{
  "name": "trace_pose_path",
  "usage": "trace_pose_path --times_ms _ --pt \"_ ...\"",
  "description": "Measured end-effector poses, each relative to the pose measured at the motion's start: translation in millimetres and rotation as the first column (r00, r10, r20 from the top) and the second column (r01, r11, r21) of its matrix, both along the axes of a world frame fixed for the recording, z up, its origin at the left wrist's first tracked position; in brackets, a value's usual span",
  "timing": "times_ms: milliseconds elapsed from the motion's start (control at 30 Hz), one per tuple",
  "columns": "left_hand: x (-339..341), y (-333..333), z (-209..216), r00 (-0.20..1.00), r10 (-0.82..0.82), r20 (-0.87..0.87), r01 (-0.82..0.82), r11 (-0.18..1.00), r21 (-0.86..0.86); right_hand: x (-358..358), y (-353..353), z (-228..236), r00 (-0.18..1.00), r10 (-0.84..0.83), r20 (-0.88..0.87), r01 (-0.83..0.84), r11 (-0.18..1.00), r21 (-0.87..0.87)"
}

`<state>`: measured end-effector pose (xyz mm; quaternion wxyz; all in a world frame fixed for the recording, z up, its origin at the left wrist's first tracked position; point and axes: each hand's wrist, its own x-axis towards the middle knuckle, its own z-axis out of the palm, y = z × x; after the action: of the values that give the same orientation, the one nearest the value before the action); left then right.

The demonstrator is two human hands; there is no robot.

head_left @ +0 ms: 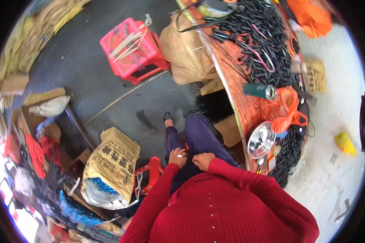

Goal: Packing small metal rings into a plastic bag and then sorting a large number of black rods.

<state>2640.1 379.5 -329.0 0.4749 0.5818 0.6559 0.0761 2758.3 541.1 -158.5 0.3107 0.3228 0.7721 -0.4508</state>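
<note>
My left hand (178, 157) lies on my dark trousers (196, 135), its fingers resting loosely on the leg, with a small white spot like a ring on one finger. Close to its right, my right hand (203, 160) rests on the other thigh with the fingers curled in. A ring shows on this hand too, and I see nothing held in either one. The two hands are a little apart. A red plastic stool (152, 174) stands just left of my left forearm.
At the right, a table (235, 97) bears a heap of black pieces (267, 48), a green bottle (257, 91), an orange bag (284, 107) and a metal bowl (255, 150). To the left stands a printed sack (119, 152). Farther off are a pink-red stool (127, 48) and a tan sack (188, 52).
</note>
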Motion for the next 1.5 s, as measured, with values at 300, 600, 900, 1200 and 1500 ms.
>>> trace_pose_path --times_ms 300,600,900,1200,1500 --pt "-47.2 96.2 1.3 0.938 -0.347 0.001 0.342 0.925 -0.166 48.6 48.7 -66.9 0.841 -0.538 -0.063 0.519 0.833 -0.191" --pt "-94.7 275.7 7.5 0.644 -0.727 -0.238 0.761 0.641 0.103 46.7 68.8 -115.5 0.509 -0.850 -0.139 0.830 0.527 -0.182" --pt "-106.0 302.9 48.1 -0.155 -0.987 -0.041 0.922 -0.130 -0.364 -35.2 29.4 -142.8 0.020 -1.000 -0.002 0.927 0.020 -0.374" --pt "-180.3 312.4 -16.0 -0.295 -0.950 -0.101 0.936 -0.266 -0.230 -79.9 36.2 -117.3 0.020 -0.999 -0.041 0.977 0.029 -0.213" --pt "-158.1 342.4 -36.9 -0.226 -0.974 -0.027 0.964 -0.219 -0.149 -81.5 -33.2 -135.3 -0.792 -0.566 0.229 0.459 -0.799 -0.388"
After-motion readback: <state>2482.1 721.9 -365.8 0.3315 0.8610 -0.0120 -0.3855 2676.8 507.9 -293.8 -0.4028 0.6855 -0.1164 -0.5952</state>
